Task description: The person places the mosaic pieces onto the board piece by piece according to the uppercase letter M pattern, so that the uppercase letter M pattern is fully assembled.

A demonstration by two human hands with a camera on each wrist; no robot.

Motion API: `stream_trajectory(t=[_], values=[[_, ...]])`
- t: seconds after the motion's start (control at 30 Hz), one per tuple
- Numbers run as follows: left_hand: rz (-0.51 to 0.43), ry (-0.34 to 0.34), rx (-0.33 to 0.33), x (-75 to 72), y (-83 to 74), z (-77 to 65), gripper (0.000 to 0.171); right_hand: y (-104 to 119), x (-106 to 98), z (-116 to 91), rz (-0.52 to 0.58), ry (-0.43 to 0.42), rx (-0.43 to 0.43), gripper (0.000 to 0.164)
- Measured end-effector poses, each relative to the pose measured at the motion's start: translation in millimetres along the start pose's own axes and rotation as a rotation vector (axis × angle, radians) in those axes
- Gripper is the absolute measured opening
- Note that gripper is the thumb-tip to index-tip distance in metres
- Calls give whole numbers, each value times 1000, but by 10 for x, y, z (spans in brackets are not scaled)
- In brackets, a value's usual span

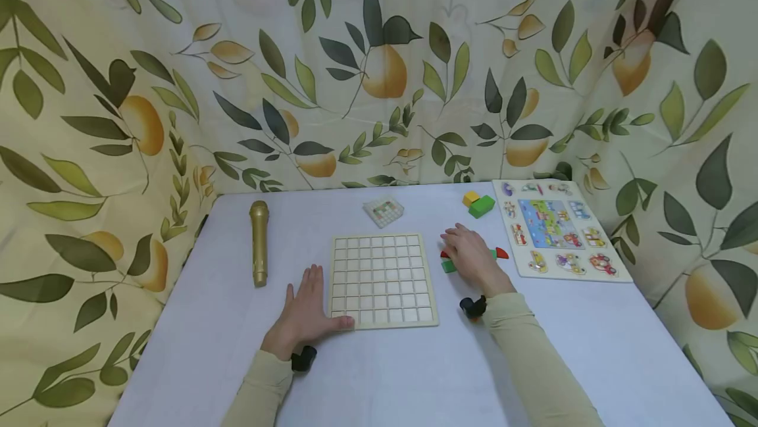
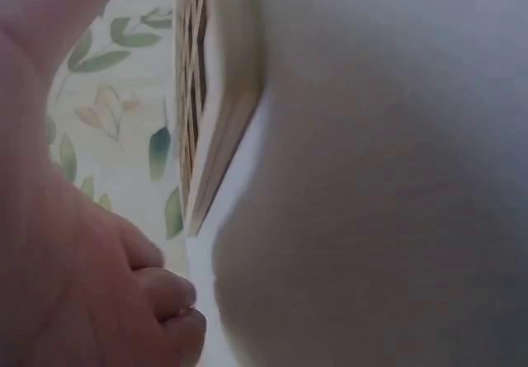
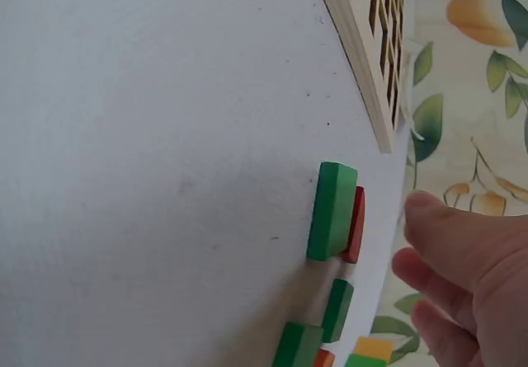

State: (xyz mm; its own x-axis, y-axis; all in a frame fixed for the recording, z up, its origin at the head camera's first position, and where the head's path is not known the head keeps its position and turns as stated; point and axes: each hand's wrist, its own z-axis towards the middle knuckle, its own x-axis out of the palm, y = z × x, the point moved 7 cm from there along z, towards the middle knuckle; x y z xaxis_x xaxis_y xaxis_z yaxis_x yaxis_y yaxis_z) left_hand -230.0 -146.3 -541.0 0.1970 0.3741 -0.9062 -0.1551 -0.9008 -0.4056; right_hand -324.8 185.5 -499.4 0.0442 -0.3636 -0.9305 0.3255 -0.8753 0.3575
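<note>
A square wooden grid board with pale cells lies flat in the middle of the table. My left hand is at its left side, fingers straight, with the thumb over the near left corner. In the left wrist view the board's edge runs beside that hand. My right hand is to the right of the board, over several green and red blocks it partly hides. Its fingers are loosely bent, and nothing shows between them in the right wrist view. There, a green block lies against a red piece, near the thumb.
Behind the board lies a small card with a printed grid. A gold microphone lies at the left. Yellow and green blocks sit at the back right, beside a picture puzzle board. A patterned curtain surrounds the table.
</note>
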Motion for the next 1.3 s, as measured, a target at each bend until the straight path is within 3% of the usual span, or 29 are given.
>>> stream_trajectory(t=[0.4, 0.7, 0.93, 1.1, 1.3], values=[[86, 41, 16, 91, 27, -98, 139, -80, 76, 25, -42, -30, 16, 23], [88, 42, 36, 73, -5, -99, 129, -87, 83, 48, -36, -39, 90, 19], [79, 46, 34, 93, 2, -98, 129, -77, 127, 52, -57, -84, 74, 19], [72, 42, 36, 111, 11, -96, 129, 26, 150, 93, -53, -93, 65, 24], [68, 25, 38, 114, 20, -106, 129, 341, 185, 138, -9, -78, 1, 25]])
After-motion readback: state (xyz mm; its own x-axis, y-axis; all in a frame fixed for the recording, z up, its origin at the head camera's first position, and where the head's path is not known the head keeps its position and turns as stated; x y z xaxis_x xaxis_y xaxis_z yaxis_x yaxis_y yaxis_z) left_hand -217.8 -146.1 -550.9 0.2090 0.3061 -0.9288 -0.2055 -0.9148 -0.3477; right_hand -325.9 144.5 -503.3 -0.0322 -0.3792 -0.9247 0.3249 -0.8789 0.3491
